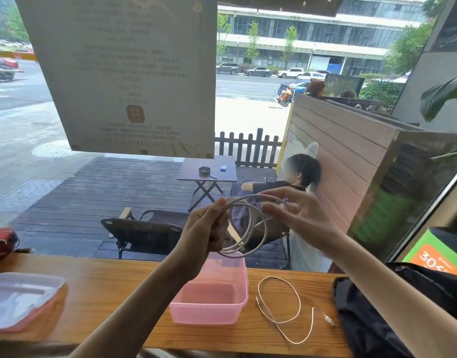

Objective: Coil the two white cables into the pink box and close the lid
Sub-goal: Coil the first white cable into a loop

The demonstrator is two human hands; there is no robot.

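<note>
My left hand (205, 229) pinches a white cable (253, 228) wound into several loops, held in the air above the open pink box (209, 313). My right hand (302, 215) holds the far side of the loops at their top right, fingers partly spread and blurred. The pink box stands empty on the wooden counter (114, 285), just below the coil. A second white cable (286, 306) lies loose on the counter to the right of the box, its plug end near a black bag. The box's lid (21, 298) rests on the counter at the far left.
A black bag (392, 313) fills the counter's right end, close to the loose cable. A red object (1, 241) sits at the far left edge. A window directly behind the counter shows a deck, chairs and a seated person outside.
</note>
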